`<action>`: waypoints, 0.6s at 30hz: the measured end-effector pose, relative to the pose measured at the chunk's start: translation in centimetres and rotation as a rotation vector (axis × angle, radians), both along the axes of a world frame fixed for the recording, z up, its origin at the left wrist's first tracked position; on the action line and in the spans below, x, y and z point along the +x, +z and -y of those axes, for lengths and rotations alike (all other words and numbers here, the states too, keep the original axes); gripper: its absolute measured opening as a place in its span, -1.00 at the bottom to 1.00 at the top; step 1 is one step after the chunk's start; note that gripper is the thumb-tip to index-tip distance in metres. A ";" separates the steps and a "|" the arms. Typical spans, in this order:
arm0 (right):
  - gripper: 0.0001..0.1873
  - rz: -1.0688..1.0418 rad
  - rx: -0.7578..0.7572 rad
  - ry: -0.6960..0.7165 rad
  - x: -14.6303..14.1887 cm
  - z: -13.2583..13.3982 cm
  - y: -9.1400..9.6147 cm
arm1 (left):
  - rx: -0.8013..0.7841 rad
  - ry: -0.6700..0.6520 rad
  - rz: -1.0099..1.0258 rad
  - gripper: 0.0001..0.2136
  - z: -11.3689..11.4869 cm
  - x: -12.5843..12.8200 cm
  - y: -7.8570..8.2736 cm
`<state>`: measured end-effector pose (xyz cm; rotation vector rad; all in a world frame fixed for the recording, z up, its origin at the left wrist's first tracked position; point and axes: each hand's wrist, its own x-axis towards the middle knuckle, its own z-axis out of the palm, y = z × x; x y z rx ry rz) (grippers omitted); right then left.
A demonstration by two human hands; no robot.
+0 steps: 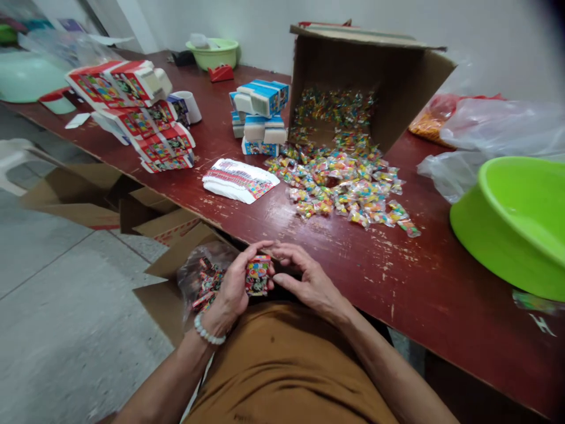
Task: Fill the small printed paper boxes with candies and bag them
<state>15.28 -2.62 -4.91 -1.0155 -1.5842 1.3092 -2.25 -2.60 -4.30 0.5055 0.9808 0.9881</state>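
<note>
A small red printed box [258, 274] sits between both my hands, just below the near edge of the dark red table [424, 282]. My left hand [232, 288], with a white bead bracelet at the wrist, is wrapped round the box's left side. My right hand [304, 277] curls over its top and right side, fingers bent. Beyond, a heap of small colourful candy packets [344, 182] spills from a tipped cardboard carton [366, 76]. A fan of flat unfolded box blanks [241, 179] lies on the table to the left of the heap.
Stacked red boxes [141, 115] and blue boxes [260, 112] stand further back. A bright green basin [516, 224] and clear plastic bags [494, 132] sit at the right. An open carton with a bag of filled boxes [205, 277] rests on the floor at my left.
</note>
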 end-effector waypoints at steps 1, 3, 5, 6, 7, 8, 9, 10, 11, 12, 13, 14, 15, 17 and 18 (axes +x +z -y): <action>-0.53 -0.031 -0.077 -0.034 0.2 -0.2 -0.2 | 0.026 0.010 -0.074 -0.61 0.2 -1.4 0.1; -0.46 -0.081 -0.205 -0.121 0.8 -0.7 -0.8 | 0.107 0.065 -0.302 -0.60 0.5 -4.6 0.4; -0.52 -0.081 -0.234 -0.166 1.1 -1.0 -1.7 | 0.240 0.165 -0.600 -0.64 -0.1 -7.6 0.7; -0.56 -0.058 -0.217 -0.171 1.2 -1.1 -2.0 | 0.316 0.223 -0.717 -0.66 -0.7 -8.7 0.9; -0.60 -0.027 -0.201 -0.166 1.3 -1.2 -2.3 | 0.400 0.269 -0.811 -0.68 -1.7 -9.6 1.1; -0.64 0.005 -0.192 -0.159 1.3 -1.2 -2.4 | 0.496 0.299 -0.896 -0.69 -3.0 -10.1 1.3; -0.67 0.030 -0.189 -0.152 1.3 -1.2 -2.5 | 0.586 0.316 -0.990 -0.70 -4.6 -10.2 1.5; -0.70 0.049 -0.193 -0.148 1.3 -1.2 -2.4 | 0.668 0.315 -1.112 -0.68 -6.3 -10.1 1.7; -0.72 0.058 -0.205 -0.145 1.3 -1.2 -2.3 | 0.733 0.282 -1.270 -0.65 -8.1 -9.8 1.9; -0.73 0.058 -0.222 -0.147 1.3 -1.1 -2.1 | 0.789 0.216 -1.439 -0.61 -9.9 -9.2 2.1; -0.74 0.052 -0.240 -0.154 1.4 -1.1 -1.9 | 0.828 0.151 -1.585 -0.54 -11.6 -8.6 2.3; -0.73 0.043 -0.256 -0.164 1.4 -1.1 -1.8 | 0.844 0.077 -1.716 -0.47 -13.1 -7.9 2.5; -0.74 0.035 -0.266 -0.176 1.5 -1.2 -1.7 | 0.848 0.003 -1.824 -0.40 -14.3 -7.3 2.6; -0.74 0.037 -0.260 -0.196 1.5 -1.2 -1.8 | 0.833 -0.149 -1.979 -0.37 -16.1 -6.2 2.7; -0.75 0.047 -0.245 -0.203 1.5 -1.3 -1.8 | 0.829 -0.224 -2.034 -0.39 -16.7 -5.8 2.7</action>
